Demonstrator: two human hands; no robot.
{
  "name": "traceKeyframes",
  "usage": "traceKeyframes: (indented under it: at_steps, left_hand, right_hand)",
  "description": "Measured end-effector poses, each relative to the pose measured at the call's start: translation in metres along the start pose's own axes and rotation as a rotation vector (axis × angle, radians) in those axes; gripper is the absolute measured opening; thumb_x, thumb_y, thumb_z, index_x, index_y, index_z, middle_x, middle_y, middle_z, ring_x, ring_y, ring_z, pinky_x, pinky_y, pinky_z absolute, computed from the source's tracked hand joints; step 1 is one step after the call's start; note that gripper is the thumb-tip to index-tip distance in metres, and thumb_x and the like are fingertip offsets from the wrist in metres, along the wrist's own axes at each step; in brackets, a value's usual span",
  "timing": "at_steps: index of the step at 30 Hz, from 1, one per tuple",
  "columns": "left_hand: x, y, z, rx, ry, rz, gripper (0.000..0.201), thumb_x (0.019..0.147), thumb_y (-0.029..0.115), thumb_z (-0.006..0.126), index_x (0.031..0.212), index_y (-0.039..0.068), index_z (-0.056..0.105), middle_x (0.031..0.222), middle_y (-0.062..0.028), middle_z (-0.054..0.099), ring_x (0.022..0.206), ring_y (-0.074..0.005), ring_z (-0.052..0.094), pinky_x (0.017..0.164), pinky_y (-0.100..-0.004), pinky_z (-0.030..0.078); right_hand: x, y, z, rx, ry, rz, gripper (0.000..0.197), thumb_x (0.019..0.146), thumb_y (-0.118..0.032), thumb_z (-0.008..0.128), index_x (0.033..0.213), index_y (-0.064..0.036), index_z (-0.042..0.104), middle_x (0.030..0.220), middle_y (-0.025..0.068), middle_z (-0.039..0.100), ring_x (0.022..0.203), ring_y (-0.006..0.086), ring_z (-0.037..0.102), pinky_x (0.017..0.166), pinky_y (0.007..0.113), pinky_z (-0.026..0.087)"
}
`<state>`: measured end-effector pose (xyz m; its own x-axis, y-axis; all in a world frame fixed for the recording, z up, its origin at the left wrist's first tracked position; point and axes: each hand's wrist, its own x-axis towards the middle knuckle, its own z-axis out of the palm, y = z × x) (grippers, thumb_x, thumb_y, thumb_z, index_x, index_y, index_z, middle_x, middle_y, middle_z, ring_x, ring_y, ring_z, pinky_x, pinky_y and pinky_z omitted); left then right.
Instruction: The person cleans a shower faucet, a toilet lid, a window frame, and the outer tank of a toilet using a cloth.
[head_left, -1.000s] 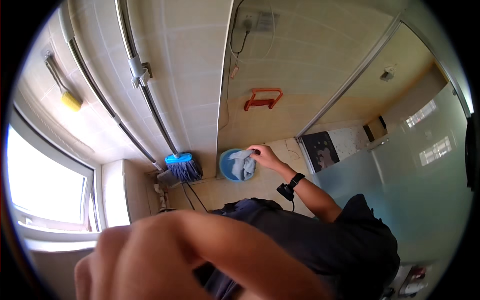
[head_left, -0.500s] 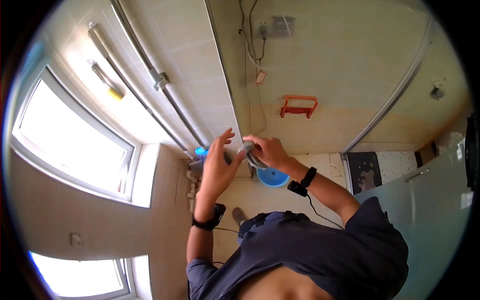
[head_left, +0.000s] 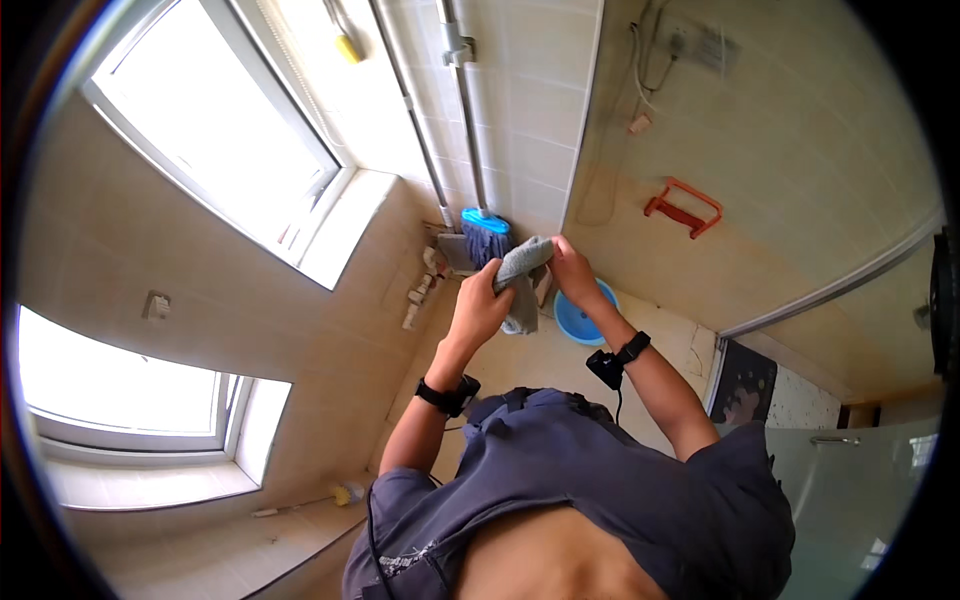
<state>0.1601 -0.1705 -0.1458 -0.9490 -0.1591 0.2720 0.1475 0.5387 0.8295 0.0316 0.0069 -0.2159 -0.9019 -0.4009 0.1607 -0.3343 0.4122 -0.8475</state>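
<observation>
Left of the blue basin [head_left: 572,322], a grey cloth [head_left: 525,260] hangs gripped from both sides — the left hand [head_left: 481,308], free a moment ago, joins the right hand [head_left: 574,274], making the handling two-handed

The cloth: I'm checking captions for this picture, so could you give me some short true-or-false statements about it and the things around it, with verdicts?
1. The left hand and right hand both hold the cloth. True.
2. The cloth lies inside the basin. False: it is in the hands, outside the basin.
3. The mop has a bright blue top. True.
4. The wall frame is green. False: it is orange-red.
</observation>
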Motion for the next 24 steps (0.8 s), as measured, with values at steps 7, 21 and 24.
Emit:
traceKeyframes:
  at_steps: [7,21,24]
  left_hand:
    - [-0.011,-0.056,-0.093,0.016,-0.047,-0.063,0.028,0.091,0.013,0.067,0.114,-0.002,0.063,0.091,-0.0274,0.067,0.086,-0.0431,0.067,0.076,-0.0433,0.052]
    - [-0.031,-0.183,-0.196,0.216,-0.122,-0.357,0.038,0.108,0.033,0.048,0.108,-0.002,0.063,0.097,-0.0307,0.066,0.093,-0.0502,0.061,0.077,-0.055,0.048]
    - [-0.032,-0.196,-0.208,0.256,-0.018,-0.416,0.037,0.108,0.033,0.048,0.107,-0.001,0.063,0.097,-0.0285,0.066,0.094,-0.0498,0.061,0.08,-0.0537,0.048]
  right_hand:
    - [0.039,0.013,0.131,0.539,-0.571,0.482,0.054,0.102,-0.057,0.051,0.121,-0.0092,0.065,0.107,0.0089,0.072,0.1,0.023,0.071,0.085,0.04,0.058]
    - [0.074,0.0,0.356,0.55,-0.531,0.546,0.06,0.11,-0.053,0.027,0.145,-0.0113,0.054,0.141,0.0059,0.06,0.131,0.0185,0.054,0.11,0.038,0.041]
    - [0.092,-0.044,0.362,0.564,-0.512,0.53,0.073,0.107,-0.065,0.02,0.143,-0.0114,0.055,0.138,0.0081,0.061,0.129,0.0204,0.055,0.109,0.039,0.042]
